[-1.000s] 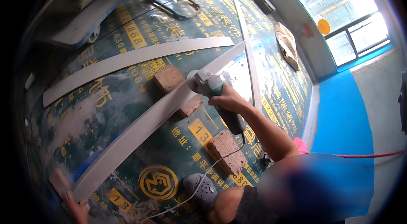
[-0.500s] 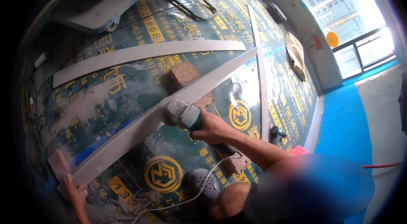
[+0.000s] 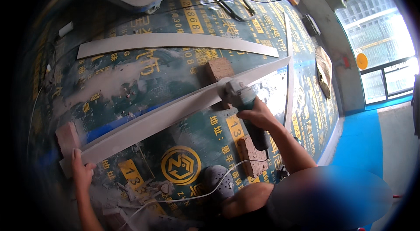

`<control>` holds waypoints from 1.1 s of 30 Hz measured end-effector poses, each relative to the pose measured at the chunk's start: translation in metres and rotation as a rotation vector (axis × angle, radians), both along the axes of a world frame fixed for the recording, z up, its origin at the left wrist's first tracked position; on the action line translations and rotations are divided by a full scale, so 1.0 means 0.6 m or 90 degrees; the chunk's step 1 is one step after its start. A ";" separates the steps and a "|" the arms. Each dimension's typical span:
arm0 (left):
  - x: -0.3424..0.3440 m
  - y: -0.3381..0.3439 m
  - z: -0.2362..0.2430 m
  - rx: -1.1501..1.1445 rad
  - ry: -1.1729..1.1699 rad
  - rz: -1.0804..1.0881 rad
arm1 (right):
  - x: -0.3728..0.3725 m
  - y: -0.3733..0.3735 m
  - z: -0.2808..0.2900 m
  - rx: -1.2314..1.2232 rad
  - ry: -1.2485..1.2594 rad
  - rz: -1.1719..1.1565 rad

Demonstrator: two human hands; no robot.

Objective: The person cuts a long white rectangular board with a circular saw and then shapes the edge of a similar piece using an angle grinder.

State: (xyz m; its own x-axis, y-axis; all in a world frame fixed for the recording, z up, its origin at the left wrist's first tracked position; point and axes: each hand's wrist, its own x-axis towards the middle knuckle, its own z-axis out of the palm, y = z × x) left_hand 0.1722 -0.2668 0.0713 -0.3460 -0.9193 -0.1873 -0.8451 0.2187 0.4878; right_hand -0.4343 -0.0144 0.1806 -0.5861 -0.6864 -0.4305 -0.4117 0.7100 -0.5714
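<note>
In the head view, a right hand [image 3: 259, 115] wraps a power grinder [image 3: 238, 93] right of center while, lower left, a left hand [image 3: 82, 172] pinches 1 long pale strip [image 3: 170, 116] slanting across mid-frame, probably stiff yet brittle, best gripped near its ends.

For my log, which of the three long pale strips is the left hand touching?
The diagonal strip, with the grinder over it and its left end at the left hand; no hand touches the far strip or the rightmost strip.

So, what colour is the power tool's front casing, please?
The casing is grey, best seen in the head view.
</note>
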 end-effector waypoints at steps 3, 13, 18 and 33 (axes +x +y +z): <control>0.001 0.003 0.014 0.001 0.000 -0.019 | 0.028 -0.018 0.018 0.000 -0.032 0.010; -0.030 0.008 0.039 -0.061 0.038 -0.069 | 0.220 -0.077 0.035 0.053 -0.021 0.155; -0.031 0.010 0.030 -0.098 0.062 -0.082 | 0.311 -0.107 0.028 0.053 -0.026 0.243; -0.041 0.011 0.052 -0.060 0.069 -0.078 | 0.251 -0.077 0.014 0.035 0.007 0.076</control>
